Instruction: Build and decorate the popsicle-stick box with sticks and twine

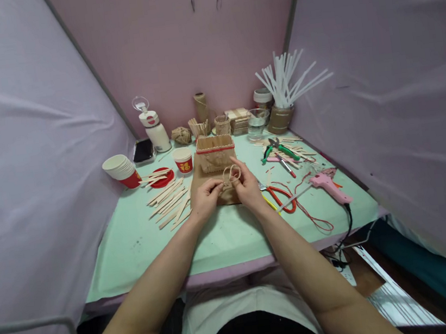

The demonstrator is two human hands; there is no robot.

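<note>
Both my hands meet at the middle of the mint-green table (pixel 224 238), over a brown board (pixel 200 180). My left hand (pixel 204 198) pinches one end of a small loop of jute twine (pixel 231 175). My right hand (pixel 247 187) pinches the other side of the same loop, fingers curled. Just behind the hands stands a small box made of wooden sticks (pixel 215 152) with a red rim.
Loose wooden sticks (pixel 169 200) lie left of my hands, by red paper cups (pixel 121 171) and a red lid (pixel 162 178). To the right lie red-handled scissors (pixel 280 196), green pliers (pixel 278 150) and a pink glue gun (pixel 329 186). Twine, jars and white sticks (pixel 288 83) line the back.
</note>
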